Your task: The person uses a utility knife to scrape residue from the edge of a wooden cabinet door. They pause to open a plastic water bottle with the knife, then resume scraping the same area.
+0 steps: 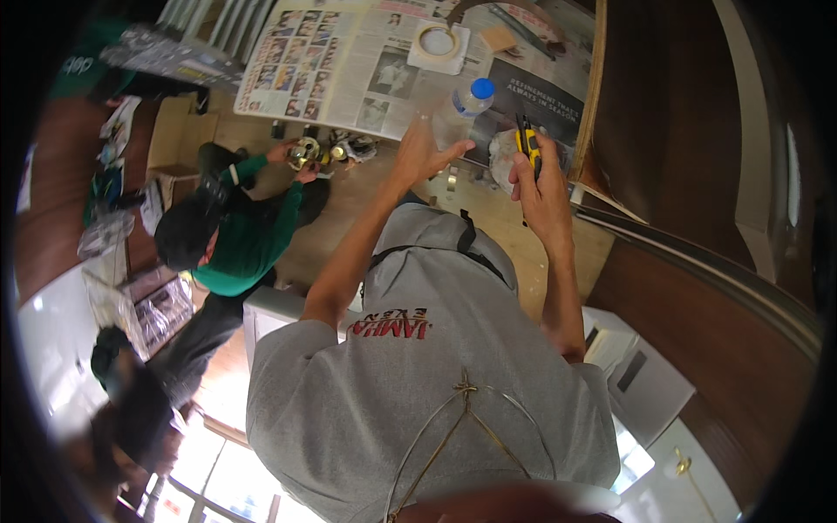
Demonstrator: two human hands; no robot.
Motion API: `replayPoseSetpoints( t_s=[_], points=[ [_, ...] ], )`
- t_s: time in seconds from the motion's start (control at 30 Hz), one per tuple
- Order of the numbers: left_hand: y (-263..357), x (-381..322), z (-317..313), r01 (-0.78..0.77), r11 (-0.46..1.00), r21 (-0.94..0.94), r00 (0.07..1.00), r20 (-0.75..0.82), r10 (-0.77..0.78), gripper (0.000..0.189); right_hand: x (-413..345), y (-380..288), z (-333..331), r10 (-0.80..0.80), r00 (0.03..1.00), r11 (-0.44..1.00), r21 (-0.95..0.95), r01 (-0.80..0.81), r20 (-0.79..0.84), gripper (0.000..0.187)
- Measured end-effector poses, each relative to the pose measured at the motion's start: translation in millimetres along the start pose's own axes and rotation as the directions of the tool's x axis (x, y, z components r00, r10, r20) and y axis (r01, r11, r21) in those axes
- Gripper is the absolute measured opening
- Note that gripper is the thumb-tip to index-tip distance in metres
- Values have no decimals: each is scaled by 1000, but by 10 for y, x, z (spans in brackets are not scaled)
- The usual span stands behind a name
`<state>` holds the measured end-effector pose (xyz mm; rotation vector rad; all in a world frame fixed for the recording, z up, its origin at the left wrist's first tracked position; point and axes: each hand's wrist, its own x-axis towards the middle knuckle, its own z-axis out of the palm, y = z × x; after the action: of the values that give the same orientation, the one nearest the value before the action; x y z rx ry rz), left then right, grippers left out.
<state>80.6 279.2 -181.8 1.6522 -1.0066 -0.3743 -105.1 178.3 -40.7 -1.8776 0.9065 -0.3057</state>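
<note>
My right hand (pixel 545 189) grips a yellow and black utility knife (pixel 528 147) at the table's near right edge, over a crumpled whitish cloth or wad (pixel 502 157). To its left, my left hand (pixel 425 153) reaches over the newspaper-covered table (pixel 356 65), fingers apart and slightly blurred, holding nothing that I can see. Just beyond it is a clear plastic bottle with a blue cap (pixel 482 89). A roll of masking tape (pixel 437 42) lies farther back on a white pad, and a small tan block (pixel 498 39) is beside it.
A co-worker in a green top (pixel 245 242) crouches at the left, both hands on a yellow power tool (pixel 307 153). Another person (pixel 137 399) is at the lower left. Curved strip and a dark tool (pixel 523 31) lie at the table's back. A wooden edge (pixel 592 85) bounds the table's right.
</note>
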Motion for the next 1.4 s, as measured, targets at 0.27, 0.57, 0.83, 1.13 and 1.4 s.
replayPoseSetpoints(
  t_s=[0.27,0.57,0.83,1.13,1.4],
  points=[
    [-330,729,179,-73,977,-201,972,203,115,93,384,-406,80,262,965,874,-431,-224,31,39],
    [-541,753,239,51,961,-271,957,288,30,74,584,-792,164,486,873,686,-627,-368,20,37],
    [-587,777,249,10,959,-283,961,268,69,70,614,-911,149,562,827,645,-638,-421,22,36],
    [-583,762,255,-98,960,-261,958,238,162,75,669,-1032,137,572,818,626,-679,-382,67,32],
    [-586,727,283,-179,956,-232,950,212,229,79,762,-1017,10,592,786,660,-668,-345,179,33]
  ],
)
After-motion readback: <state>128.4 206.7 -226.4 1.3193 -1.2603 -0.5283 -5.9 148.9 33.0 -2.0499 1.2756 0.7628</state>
